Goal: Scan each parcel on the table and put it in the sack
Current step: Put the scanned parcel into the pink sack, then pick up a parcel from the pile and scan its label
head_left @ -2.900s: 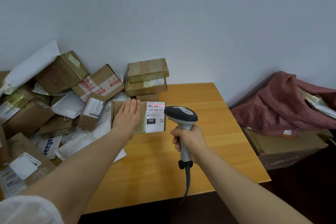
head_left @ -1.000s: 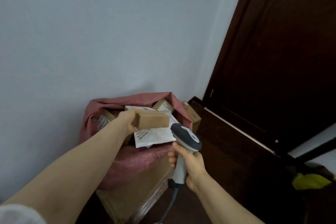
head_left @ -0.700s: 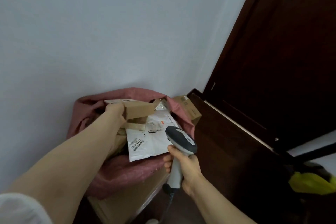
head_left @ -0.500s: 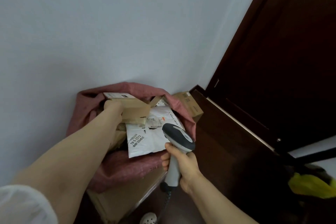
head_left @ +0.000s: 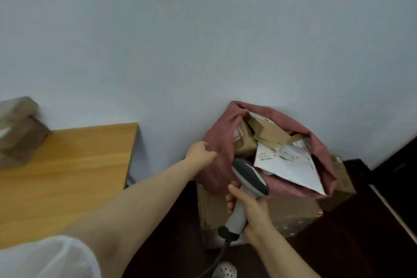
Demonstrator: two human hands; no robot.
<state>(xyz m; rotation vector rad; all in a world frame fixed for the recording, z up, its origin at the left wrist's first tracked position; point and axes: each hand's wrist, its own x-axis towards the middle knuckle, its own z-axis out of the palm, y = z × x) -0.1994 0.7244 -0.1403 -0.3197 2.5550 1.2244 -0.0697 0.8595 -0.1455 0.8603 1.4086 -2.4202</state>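
Observation:
The pink sack stands against the wall to the right of the table, mouth open. Inside lie a flat brown box, other brown boxes and a white mailer. My left hand is at the sack's left outer side, fingers loosely curled and holding nothing. My right hand grips the grey barcode scanner by its handle just in front of the sack. Blurred brown parcels sit on the wooden table at far left.
The sack rests on a large cardboard box on the dark floor. A smaller box stands behind it on the right. The scanner cable hangs down. A dark door is at the right edge.
My left hand let go of the flat brown box, which now lies in the sack, and drew back to the left. The view swung left, bringing the table into sight.

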